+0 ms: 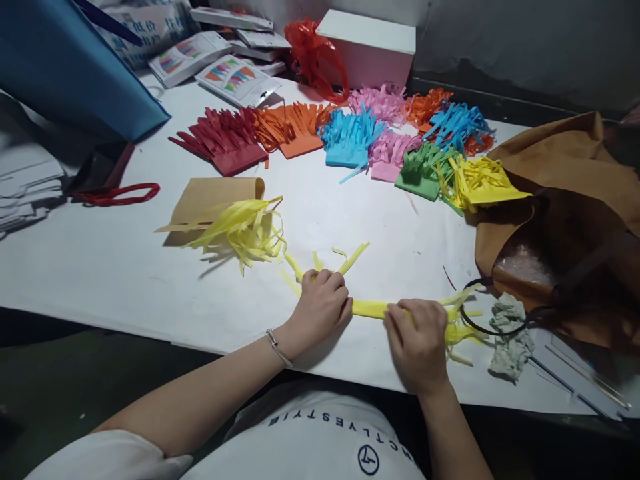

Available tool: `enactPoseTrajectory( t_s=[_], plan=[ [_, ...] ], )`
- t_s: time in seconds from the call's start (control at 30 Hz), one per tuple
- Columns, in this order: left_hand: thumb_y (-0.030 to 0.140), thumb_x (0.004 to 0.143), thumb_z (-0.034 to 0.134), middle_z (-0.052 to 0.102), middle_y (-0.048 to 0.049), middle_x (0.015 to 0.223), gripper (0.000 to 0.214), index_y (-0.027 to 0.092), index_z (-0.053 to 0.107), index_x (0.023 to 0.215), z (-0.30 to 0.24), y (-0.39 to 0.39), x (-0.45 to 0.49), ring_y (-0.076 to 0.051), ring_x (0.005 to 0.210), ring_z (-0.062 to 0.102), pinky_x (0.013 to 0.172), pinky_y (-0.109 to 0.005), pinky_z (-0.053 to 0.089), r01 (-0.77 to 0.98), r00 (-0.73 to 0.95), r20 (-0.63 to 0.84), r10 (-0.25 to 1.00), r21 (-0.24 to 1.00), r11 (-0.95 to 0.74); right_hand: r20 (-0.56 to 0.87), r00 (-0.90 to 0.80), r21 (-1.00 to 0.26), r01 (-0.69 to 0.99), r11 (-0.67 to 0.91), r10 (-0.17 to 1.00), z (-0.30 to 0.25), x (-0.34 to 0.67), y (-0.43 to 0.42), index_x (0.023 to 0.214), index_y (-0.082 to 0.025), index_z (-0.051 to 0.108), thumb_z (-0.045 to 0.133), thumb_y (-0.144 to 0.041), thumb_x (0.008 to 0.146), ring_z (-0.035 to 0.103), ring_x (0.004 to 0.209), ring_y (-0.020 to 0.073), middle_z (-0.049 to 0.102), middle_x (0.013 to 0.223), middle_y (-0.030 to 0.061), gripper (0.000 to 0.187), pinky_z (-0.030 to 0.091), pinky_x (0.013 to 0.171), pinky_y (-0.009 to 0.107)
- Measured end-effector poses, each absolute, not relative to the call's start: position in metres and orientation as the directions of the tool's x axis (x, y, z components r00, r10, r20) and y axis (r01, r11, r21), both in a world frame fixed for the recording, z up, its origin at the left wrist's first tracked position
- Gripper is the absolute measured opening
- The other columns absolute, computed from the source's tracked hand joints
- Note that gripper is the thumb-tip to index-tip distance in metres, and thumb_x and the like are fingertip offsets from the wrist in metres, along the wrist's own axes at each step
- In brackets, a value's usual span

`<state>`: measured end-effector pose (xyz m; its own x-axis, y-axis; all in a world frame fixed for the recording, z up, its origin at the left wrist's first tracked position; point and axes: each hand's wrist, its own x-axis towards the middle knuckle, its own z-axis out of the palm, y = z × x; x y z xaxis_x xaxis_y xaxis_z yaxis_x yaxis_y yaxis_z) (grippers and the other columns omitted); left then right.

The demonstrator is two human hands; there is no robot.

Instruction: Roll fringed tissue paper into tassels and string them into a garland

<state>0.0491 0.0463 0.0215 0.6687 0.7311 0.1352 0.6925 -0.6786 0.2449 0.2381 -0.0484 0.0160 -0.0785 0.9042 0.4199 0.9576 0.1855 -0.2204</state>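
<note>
Yellow fringed paper strip [369,309], rolled tight, loose ends splayed.

The folded strip [369,308] was seen in bright yellow, matched by the loose fringe [245,230] laid over a tan sheet [210,197]. The table [100,267] was covered in plain white. Solid colours were shown by the fringed paper: a dark red stack [225,141], an orange stack [293,128], a light blue stack [350,137], a pink stack [383,101], a green stack [425,172] and a yellow stack [480,183]. Rainbow stripes were printed on the white packets [235,77]. A brown bag [565,173], a red plastic bag [315,53], a blue bag [65,60] and a grey rag [510,333] were noted, all plain.
</note>
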Motion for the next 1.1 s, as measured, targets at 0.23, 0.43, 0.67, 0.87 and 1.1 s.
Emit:
enactPoseTrajectory(
  t_s=[0.23, 0.43, 0.67, 0.87, 1.1],
  plan=[
    [0.023, 0.093, 0.054, 0.064, -0.0072, 0.096, 0.013, 0.017, 0.063, 0.086, 0.020, 0.048, 0.041, -0.024, 0.092, 0.053, 0.093, -0.048, 0.034, 0.627, 0.675, 0.221, 0.704, 0.330, -0.705, 0.412, -0.239, -0.265, 0.892, 0.366, 0.880, 0.004, 0.228, -0.049, 0.104, -0.017, 0.066, 0.048, -0.012, 0.098, 0.058, 0.088, 0.0211, 0.069, 0.093, 0.0091, 0.019, 0.045, 0.081, 0.037],
    [0.016, 0.095, 0.052, 0.068, -0.0036, 0.099, 0.018, 0.020, 0.066, 0.085, 0.021, 0.048, 0.038, -0.022, 0.096, 0.054, 0.098, -0.047, 0.031, 0.426, 0.804, 0.290, 0.519, 0.329, -0.843, 0.455, -0.201, -0.283, 0.891, 0.355, 0.867, 0.001, 0.231, -0.048, 0.092, -0.017, 0.064, 0.050, -0.014, 0.097, 0.055, 0.084, 0.0204, 0.065, 0.088, 0.0081, 0.015, 0.044, 0.079, 0.036],
    [0.015, 0.093, 0.054, 0.068, -0.0033, 0.093, 0.014, 0.019, 0.065, 0.084, 0.018, 0.048, 0.042, -0.021, 0.091, 0.054, 0.094, -0.043, 0.031, 0.399, 0.824, 0.300, 0.480, 0.293, -0.869, 0.498, -0.149, -0.342, 0.872, 0.351, 0.854, 0.000, 0.235, -0.046, 0.089, -0.020, 0.059, 0.049, -0.014, 0.097, 0.054, 0.083, 0.0202, 0.063, 0.087, 0.0064, 0.014, 0.044, 0.077, 0.034],
    [0.011, 0.090, 0.054, 0.066, -0.0029, 0.090, 0.013, 0.019, 0.063, 0.084, 0.016, 0.050, 0.041, -0.020, 0.090, 0.054, 0.091, -0.041, 0.032, 0.396, 0.826, 0.309, 0.472, 0.278, -0.875, 0.483, -0.147, -0.336, 0.879, 0.338, 0.863, -0.001, 0.234, -0.047, 0.093, -0.019, 0.058, 0.054, -0.018, 0.095, 0.055, 0.086, 0.0210, 0.063, 0.089, 0.0058, 0.004, 0.042, 0.081, 0.037],
    [0.012, 0.092, 0.052, 0.065, -0.0025, 0.089, 0.016, 0.018, 0.061, 0.080, 0.017, 0.054, 0.042, -0.019, 0.089, 0.053, 0.090, -0.038, 0.032, 0.339, 0.854, 0.306, 0.421, 0.285, -0.896, 0.472, -0.156, -0.287, 0.903, 0.319, 0.868, -0.007, 0.233, -0.049, 0.093, -0.020, 0.063, 0.053, -0.014, 0.096, 0.053, 0.084, 0.0201, 0.064, 0.088, 0.0041, 0.013, 0.037, 0.085, 0.038]
  ],
)
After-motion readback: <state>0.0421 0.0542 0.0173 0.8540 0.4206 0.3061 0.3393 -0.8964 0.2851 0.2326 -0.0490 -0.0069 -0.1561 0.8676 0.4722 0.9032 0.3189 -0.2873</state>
